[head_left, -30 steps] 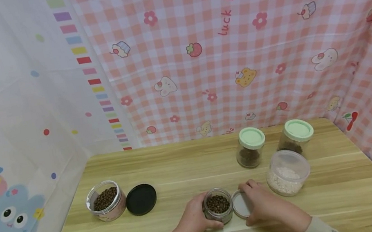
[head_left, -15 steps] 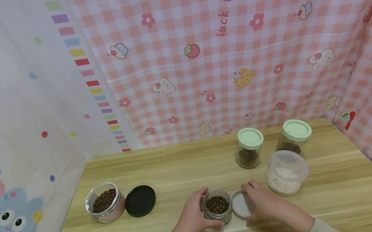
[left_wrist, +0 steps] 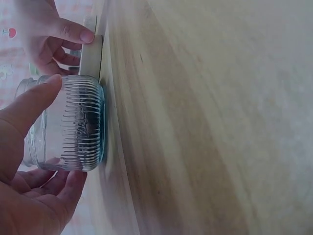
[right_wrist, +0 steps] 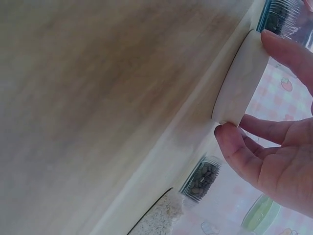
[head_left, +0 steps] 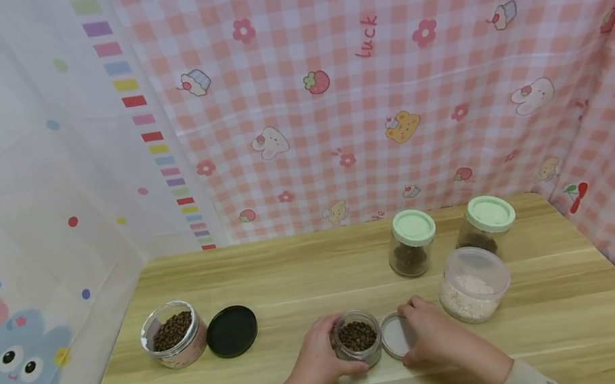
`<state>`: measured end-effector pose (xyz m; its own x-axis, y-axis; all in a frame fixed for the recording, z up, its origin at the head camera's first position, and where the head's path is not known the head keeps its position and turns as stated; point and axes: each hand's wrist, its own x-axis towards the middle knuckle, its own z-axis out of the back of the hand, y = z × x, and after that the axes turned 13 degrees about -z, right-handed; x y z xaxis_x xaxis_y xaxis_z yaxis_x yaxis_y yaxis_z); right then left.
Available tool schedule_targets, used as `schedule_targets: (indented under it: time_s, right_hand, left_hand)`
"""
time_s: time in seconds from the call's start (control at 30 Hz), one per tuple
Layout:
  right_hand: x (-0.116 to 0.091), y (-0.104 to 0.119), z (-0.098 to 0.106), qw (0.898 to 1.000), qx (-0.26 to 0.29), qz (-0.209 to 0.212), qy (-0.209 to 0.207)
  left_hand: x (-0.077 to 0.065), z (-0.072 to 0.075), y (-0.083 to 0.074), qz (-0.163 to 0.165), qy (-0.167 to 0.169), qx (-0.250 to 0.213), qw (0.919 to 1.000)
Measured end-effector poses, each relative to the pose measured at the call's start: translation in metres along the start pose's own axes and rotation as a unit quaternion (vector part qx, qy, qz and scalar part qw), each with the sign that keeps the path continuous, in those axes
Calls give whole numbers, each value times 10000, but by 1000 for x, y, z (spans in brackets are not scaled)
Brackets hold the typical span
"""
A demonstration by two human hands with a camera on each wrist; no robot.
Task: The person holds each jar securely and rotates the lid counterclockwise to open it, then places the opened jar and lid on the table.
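Observation:
A small ribbed glass jar stands upright on the table, its mouth uncovered and brown coffee beans inside. My left hand grips it from the left, thumb on the near side and fingers on the far side. Right beside the jar lies a pale round lid, its hollow side facing up. My right hand holds that lid by the rim; in the right wrist view, thumb and fingers span the lid's edge. In the left wrist view the jar's base sits against the wood.
At the left stands an uncovered tub of coffee beans, a black lid beside it. Back right are two jars with mint-green lids, holding dark contents. A clear tub of white flakes stands in front of them. Patterned cloth hangs behind the table.
Both hands keep their places on the jar and the lid. Only the head view has shifted slightly.

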<state>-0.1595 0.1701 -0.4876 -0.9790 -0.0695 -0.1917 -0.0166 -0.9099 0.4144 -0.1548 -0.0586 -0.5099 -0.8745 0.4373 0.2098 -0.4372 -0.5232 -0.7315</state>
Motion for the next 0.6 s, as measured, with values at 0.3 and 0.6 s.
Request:
schedule_targets:
  time_s: [0.3,0.6]
  right_hand:
    - [9,7,-2,9998,-179,-24,-15]
    - [20,15,-4,9996,-291,48,13]
  left_hand:
    - [0,3,3,147,-104,110,9998]
    - [2,10,11,249,-272,18,9993]
